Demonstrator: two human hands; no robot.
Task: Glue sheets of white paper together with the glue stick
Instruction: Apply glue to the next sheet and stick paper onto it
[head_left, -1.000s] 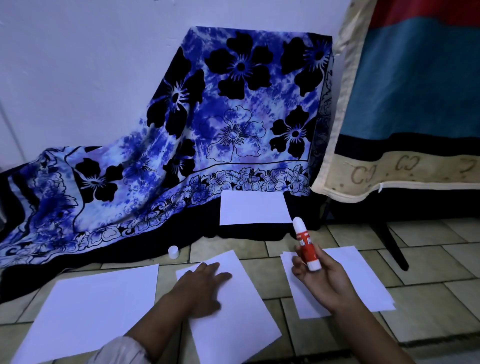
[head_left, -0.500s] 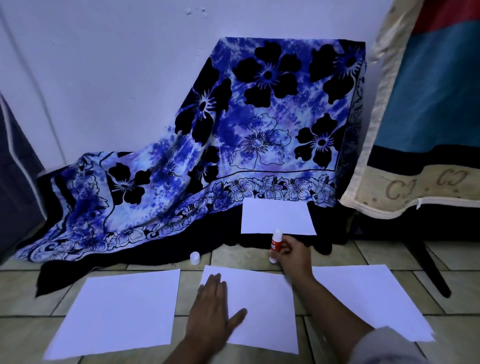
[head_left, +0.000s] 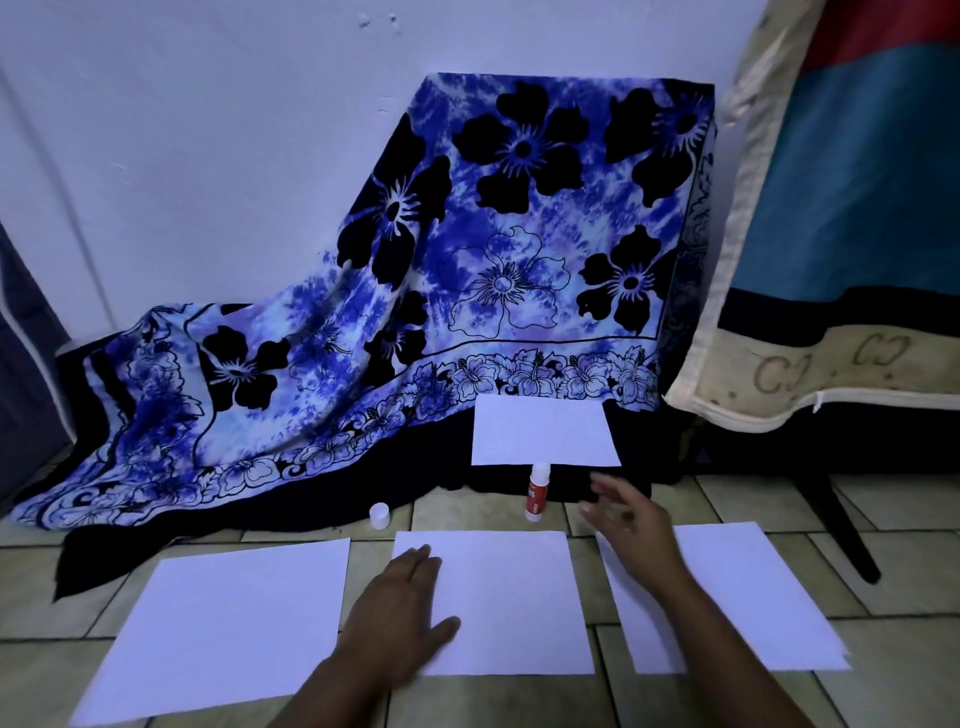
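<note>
Pale floor tiles (head_left: 883, 696) carry the work, with a blue floral cloth (head_left: 493, 260) draped against the wall at the far side. Three white sheets lie in a near row: a left sheet (head_left: 223, 634), a middle sheet (head_left: 509, 597) and a right sheet (head_left: 753, 597), apart from one another. A fourth, the far sheet (head_left: 543, 430), rests on the cloth's dark hem.

The glue stick (head_left: 538, 491) stands upright on the floor between the far sheet and the middle sheet. Its small white cap (head_left: 379, 515) sits well apart to the left, so the stick looks uncapped.

The likeliest trouble is that stick. It is tall and narrow, and the right hand (head_left: 631, 525) is just beside it — a brush from those fingers could tip it and smear glue on the cloth or on a clean sheet. Left open, it may also dry. The paper is light on smooth tile, so a sheet could slide and the edges join crooked.

The right hand is spread wide and holds nothing. It is blurred over the far left corner of the right sheet, and I cannot tell whether it touches the paper. The left hand (head_left: 400, 618) lies flat with straight fingers, resting on the middle sheet's near left part.
</note>
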